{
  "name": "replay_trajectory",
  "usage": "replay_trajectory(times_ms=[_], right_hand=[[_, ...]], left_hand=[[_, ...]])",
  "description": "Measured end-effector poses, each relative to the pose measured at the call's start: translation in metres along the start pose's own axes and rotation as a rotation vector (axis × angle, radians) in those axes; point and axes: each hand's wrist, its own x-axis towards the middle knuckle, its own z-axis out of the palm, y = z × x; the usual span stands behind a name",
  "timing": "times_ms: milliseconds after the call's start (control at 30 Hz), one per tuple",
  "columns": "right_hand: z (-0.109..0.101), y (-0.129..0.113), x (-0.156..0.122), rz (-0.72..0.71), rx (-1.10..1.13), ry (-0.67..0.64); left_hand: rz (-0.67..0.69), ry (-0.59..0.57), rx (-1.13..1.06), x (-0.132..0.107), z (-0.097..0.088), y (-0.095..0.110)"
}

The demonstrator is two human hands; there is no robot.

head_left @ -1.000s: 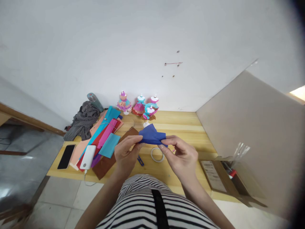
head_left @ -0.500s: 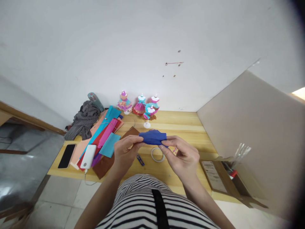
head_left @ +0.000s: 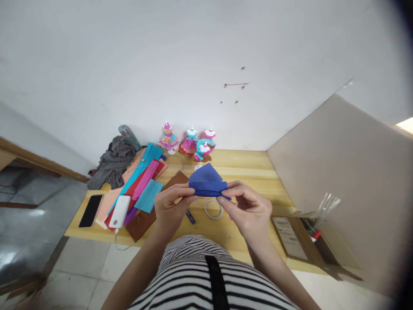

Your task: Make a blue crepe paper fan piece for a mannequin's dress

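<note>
Between my two hands is a piece of blue crepe paper (head_left: 208,181), folded along its lower edge with a loose flap standing up at the top. My left hand (head_left: 172,206) pinches its left end between thumb and fingers. At the right end, my right hand (head_left: 247,209) grips the fold between thumb and forefinger. The paper is held above the table (head_left: 254,172). Below it lie a white ring of tape (head_left: 213,217) and a blue cutter (head_left: 190,216), partly behind my left hand.
Several small dress stands with paper skirts (head_left: 168,140) are at the wall. On the left lie coloured paper sheets (head_left: 149,196), a power bank (head_left: 119,212), a phone (head_left: 90,211), striped cloth (head_left: 114,161) and a flask (head_left: 129,135). A cardboard box (head_left: 303,241) stands on the right.
The blue paper's upper flap has opened upward and now stands taller above the fold. Both hands keep their pinch, with little movement.
</note>
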Motion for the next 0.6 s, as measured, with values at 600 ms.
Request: replay_trajectory(times_ms=[600], right_hand=[[0.0001,-0.0062,0.0047,-0.054,-0.131,-0.103]], left_hand=[[0.084,0.019,0.044,0.0020,0.0023,0.0062]])
